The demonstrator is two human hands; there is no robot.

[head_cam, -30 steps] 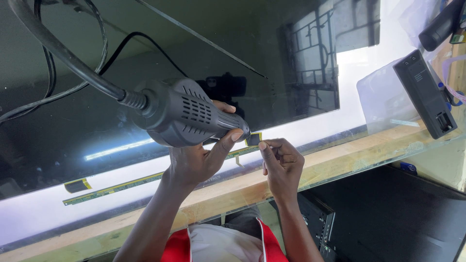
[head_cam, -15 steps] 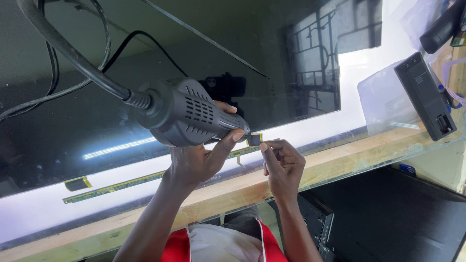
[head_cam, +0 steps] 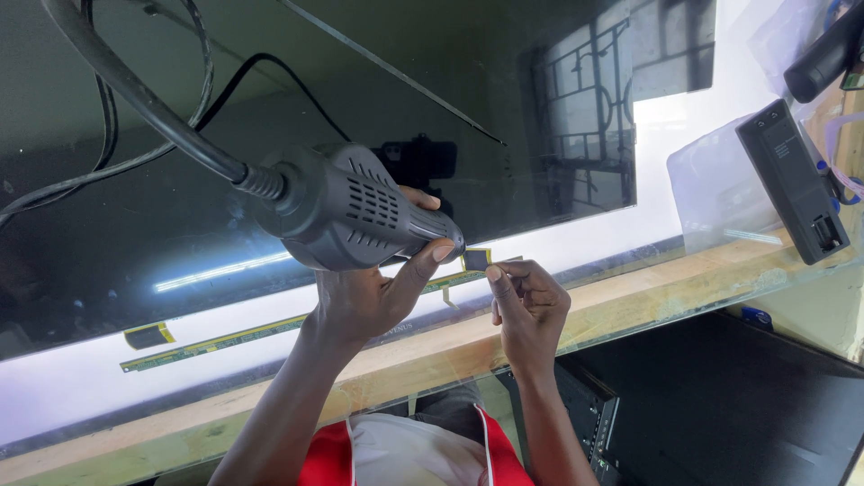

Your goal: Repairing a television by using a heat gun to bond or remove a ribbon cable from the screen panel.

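The worktop (head_cam: pixel 630 301) is a pale wooden bench edge that runs slantwise across the view. On it lies a large dark flat screen panel (head_cam: pixel 270 117), whose glossy face reflects a window grille, with a long narrow green circuit strip (head_cam: pixel 216 342) along its lit lower border. At the right end, a clear plastic bag (head_cam: pixel 720 198) and a black rectangular adapter block (head_cam: pixel 796 180) rest on the panel's bright margin.

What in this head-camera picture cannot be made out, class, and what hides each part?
- Nozzle tip of the grey heat tool, head view: covered by the left hand.
- Tool's cable: cut off by the top edge.
- Small dark square piece by the right hand: too small for detail.
- Black device on the right: its markings too small to tell.
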